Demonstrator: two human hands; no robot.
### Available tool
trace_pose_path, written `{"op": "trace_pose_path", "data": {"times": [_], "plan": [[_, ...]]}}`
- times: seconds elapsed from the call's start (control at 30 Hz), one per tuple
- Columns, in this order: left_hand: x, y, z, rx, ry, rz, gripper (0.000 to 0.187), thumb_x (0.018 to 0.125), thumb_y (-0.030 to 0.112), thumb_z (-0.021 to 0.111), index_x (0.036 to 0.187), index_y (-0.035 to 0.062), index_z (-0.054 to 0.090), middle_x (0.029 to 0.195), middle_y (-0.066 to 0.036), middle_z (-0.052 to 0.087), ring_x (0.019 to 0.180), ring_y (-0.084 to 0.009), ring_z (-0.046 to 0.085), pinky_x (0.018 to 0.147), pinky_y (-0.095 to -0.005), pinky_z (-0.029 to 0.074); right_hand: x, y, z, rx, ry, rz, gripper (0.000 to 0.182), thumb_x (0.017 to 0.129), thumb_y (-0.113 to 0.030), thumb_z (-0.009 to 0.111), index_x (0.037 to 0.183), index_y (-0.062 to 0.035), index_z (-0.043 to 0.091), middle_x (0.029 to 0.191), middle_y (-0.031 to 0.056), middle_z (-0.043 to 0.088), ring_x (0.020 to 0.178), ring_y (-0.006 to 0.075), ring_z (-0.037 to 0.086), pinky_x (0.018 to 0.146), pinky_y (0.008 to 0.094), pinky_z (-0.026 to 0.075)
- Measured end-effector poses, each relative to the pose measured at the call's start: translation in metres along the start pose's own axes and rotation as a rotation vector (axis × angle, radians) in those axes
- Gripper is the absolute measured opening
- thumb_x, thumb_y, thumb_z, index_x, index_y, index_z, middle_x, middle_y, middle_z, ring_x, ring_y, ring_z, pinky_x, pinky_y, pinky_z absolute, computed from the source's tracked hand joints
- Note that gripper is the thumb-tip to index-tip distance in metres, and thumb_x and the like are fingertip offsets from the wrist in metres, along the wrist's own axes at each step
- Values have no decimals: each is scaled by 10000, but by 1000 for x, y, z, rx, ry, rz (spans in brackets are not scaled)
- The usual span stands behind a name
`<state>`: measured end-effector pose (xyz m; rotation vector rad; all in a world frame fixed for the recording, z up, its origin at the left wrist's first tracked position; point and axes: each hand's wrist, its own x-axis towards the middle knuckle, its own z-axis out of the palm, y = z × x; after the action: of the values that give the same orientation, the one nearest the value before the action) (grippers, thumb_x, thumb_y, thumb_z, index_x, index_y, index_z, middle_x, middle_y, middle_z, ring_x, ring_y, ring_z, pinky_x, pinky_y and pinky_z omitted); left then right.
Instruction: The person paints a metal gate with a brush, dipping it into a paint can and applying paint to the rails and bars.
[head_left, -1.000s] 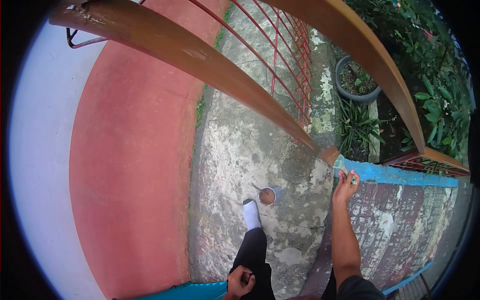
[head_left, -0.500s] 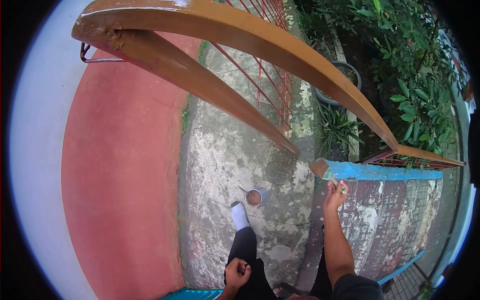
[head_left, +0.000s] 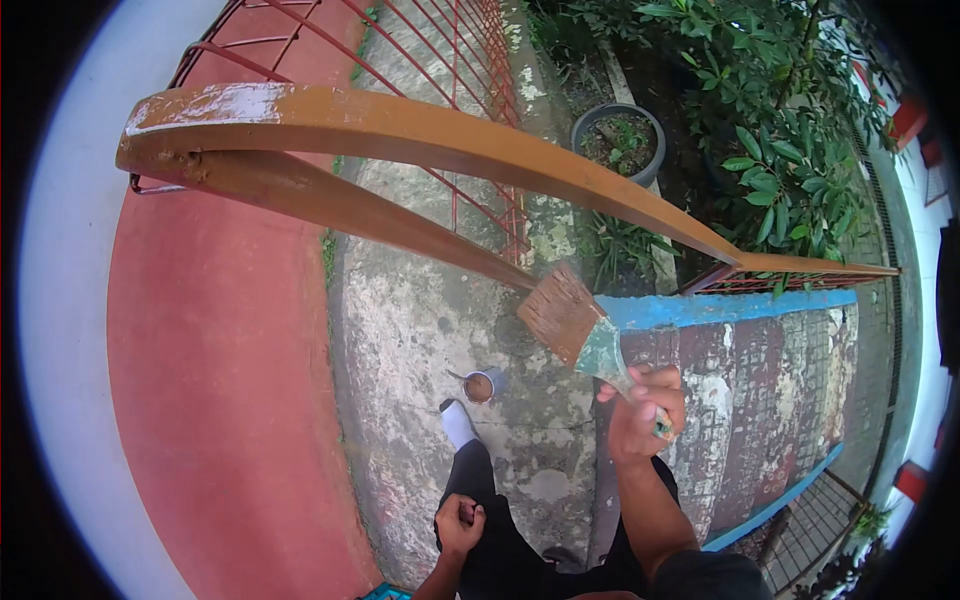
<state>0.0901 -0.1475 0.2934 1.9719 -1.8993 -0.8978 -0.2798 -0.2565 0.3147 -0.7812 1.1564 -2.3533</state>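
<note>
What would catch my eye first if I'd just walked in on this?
Probably the brown curved rail, which sweeps across the upper part of the view, wet-looking and shiny at its left end. Next comes the broad, brown-stained paintbrush, held up in the right hand near the middle. Below it to the left, a small can of brown stuff sits on the concrete.

We see a brown rail point(head_left: 440, 125), smooth and glossy, with a wet-looking white shine near its end (lumpy, too, at the joint). The brush point(head_left: 600, 343) has coarse, brown-coated bristles and a paint-smeared ferrule. Our sock point(head_left: 458, 424) is knitted-looking cloth, our trousers point(head_left: 490, 520) matt dark cloth. The concrete point(head_left: 400, 340) looks rough and blotchy; the red floor point(head_left: 210, 370) looks smoother, mostly matt.
</note>
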Motion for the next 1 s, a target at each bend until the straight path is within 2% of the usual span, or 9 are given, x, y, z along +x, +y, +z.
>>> {"op": "trace_pose_path", "data": {"times": [0.03,0.23,0.37,0.43,0.6,0.7,0.8,0.97,1.0], "plan": [[4,1,-1,-8,-13,15,146,811,59,757,841,38,616,653,-33,555,535,-97,524,522,-257,442,15,-19,20,30,-53,-190,255,1061,-289,574,1098,-45,513,1058,123,479,779,230,620,602,372,613],[25,0,-18,3,17,83,134,810,54,741,814,41,607,632,-26,540,521,-105,508,523,-265,442,72,-57,89,-3,-109,-531,218,1031,-233,631,1114,-56,536,1063,128,472,767,241,647,597,348,636],[38,-3,-34,40,1,95,130,816,57,736,811,42,607,625,-25,538,519,-106,508,523,-268,446,81,-42,102,-202,-106,-542,181,1027,-173,630,1135,-46,558,1069,135,478,784,276,676,617,352,640],[44,-4,-40,-2,21,103,123,815,57,728,811,42,606,620,-26,536,518,-110,505,524,-273,449,76,-35,96,-173,-40,-516,226,928,40,675,1143,-17,629,1164,170,536,903,335,704,729,391,641],[57,-21,-59,49,28,130,114,807,50,717,809,38,604,617,-28,534,519,-115,507,522,-277,450,49,-31,88,-368,260,-461,122,1000,-16,593,1111,-2,546,1044,151,491,837,327,691,660,408,653],[61,-25,-68,43,46,154,117,803,45,713,794,34,597,616,-33,530,520,-118,503,521,-275,446,41,-48,108,-218,226,-507,120,1033,-109,582,1052,0,535,1057,157,502,770,303,671,613,369,639],[64,-25,-75,13,7,125,125,801,43,709,781,25,587,619,-41,528,522,-129,498,529,-288,446,47,-66,135,-114,21,-516,166,965,-36,684,1109,8,614,1051,168,560,838,323,721,669,379,633],[66,-11,-72,85,31,239,112,785,83,664,786,9,580,639,-59,550,557,-179,520,549,-339,436,79,-77,124,-132,30,-568,176,899,36,732,1069,29,687,1040,174,648,934,309,712,754,375,607],[65,-3,-73,115,73,326,121,844,117,660,834,12,601,664,-95,553,581,-226,515,571,-370,446,85,-80,112,-201,-10,-548,179,905,51,714,1079,23,688,1048,169,639,928,305,716,773,375,606]]}}
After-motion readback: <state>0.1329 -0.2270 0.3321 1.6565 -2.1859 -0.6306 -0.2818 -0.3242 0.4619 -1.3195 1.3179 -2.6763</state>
